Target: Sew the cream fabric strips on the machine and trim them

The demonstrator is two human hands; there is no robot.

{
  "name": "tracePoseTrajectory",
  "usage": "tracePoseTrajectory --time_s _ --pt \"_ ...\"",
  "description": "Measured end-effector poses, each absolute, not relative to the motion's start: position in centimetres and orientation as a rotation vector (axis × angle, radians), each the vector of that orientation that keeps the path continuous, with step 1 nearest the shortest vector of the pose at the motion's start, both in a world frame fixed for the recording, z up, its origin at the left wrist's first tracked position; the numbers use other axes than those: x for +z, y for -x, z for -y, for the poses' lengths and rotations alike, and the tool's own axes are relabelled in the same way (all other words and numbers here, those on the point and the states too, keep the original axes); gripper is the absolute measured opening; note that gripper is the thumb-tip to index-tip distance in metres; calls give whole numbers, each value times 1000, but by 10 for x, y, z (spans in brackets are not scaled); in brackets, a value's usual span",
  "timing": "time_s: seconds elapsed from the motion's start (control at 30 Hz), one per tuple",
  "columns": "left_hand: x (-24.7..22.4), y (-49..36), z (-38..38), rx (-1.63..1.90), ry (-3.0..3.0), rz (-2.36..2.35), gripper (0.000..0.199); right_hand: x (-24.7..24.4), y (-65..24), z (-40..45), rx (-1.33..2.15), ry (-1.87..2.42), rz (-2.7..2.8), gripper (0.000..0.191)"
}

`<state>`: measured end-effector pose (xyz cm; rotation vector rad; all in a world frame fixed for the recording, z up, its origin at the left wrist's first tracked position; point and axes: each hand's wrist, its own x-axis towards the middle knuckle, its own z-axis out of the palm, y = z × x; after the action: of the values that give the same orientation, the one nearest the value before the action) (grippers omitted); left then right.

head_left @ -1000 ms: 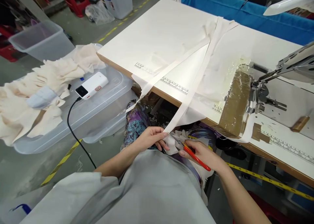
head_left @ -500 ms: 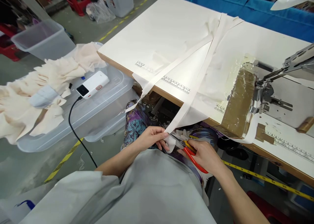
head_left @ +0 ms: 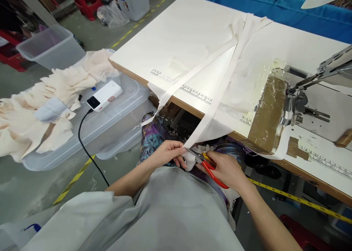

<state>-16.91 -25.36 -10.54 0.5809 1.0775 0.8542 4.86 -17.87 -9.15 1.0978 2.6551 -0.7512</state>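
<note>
At the near edge of the table point(head_left: 176, 34): cloth strip point(head_left: 202, 128), hand to scissors.
Far left, pale cloth pile point(head_left: 55, 87) on a plastic box point(head_left: 90, 124); white gadget point(head_left: 111, 91) beside it, cable point(head_left: 79, 131) attached. Centre, left hand point(head_left: 172, 152) pinches the strip where it hangs off the table. Scissors point(head_left: 207, 168) reach the strip at the left fingertips; right hand point(head_left: 227, 168) is wrapped round their handles. Far right, sewing machine point(head_left: 295, 100).
</note>
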Motion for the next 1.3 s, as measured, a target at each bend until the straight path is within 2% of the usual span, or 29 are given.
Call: tracePoseTrajectory --time_s 0.43,0.6,0.73,0.87,1.0,1.13,1.23,1.3 --pt "-104 165 252 824 -596 -1065 46 -95 -47 180 -740 -1160 -2695 46" --pt "-112 179 250 757 -850 -1183 48 -104 -59 181 -751 -1198 -2707 46" --pt "-107 187 230 1001 -1280 -1615 46 -105 -68 193 -942 -1282 -2712 47" --pt "-103 171 205 1192 -1504 -1490 26 -103 -76 206 -1142 -1385 -2694 46" --pt "-134 169 203 1111 -1094 -1603 29 -101 -94 216 -1222 -1516 -2673 42" --pt "-175 194 227 902 -838 -1834 10 -99 -115 222 -1357 -1589 -2575 37" --pt "-175 195 252 843 -875 -1850 9 -101 -117 225 -1449 -1617 -2516 38" --pt "-158 183 265 805 -922 -1650 12 -103 -113 227 -1489 -1645 -2488 38"
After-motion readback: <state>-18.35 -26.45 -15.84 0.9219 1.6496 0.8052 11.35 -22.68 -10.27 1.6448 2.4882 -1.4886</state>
